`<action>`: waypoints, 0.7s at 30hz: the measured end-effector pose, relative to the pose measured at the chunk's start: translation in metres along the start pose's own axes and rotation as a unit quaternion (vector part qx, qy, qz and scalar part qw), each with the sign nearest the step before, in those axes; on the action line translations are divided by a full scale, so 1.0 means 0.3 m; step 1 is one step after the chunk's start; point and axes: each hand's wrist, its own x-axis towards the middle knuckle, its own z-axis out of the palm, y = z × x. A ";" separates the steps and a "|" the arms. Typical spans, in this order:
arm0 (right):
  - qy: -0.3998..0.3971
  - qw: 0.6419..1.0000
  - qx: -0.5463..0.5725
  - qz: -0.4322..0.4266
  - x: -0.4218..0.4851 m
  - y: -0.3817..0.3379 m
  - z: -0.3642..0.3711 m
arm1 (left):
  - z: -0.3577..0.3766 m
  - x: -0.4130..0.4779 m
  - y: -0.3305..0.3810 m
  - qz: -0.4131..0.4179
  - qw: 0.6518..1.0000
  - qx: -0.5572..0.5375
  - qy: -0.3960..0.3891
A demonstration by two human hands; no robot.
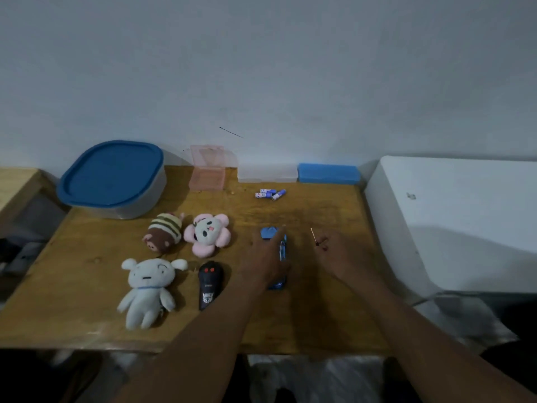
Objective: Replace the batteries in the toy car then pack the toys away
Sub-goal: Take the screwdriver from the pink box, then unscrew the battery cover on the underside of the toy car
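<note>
Toy car (282, 250) lengthwise front-to-back under left hand (266, 257); screwdriver (313, 235) in right hand (337, 253)

I am not making out any readable text from here. The batteries (270, 194) near the counter's (87, 271) far edge are showing blue-and-white printed wrappers, but their lettering is blurring out. The black remote (209, 286) is carrying a pale emblem at its near end, too small for me to read.
</note>
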 end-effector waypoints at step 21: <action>0.015 0.992 0.093 0.080 -0.056 0.134 0.044 | 0.043 0.117 0.029 -0.073 0.994 0.006 -0.083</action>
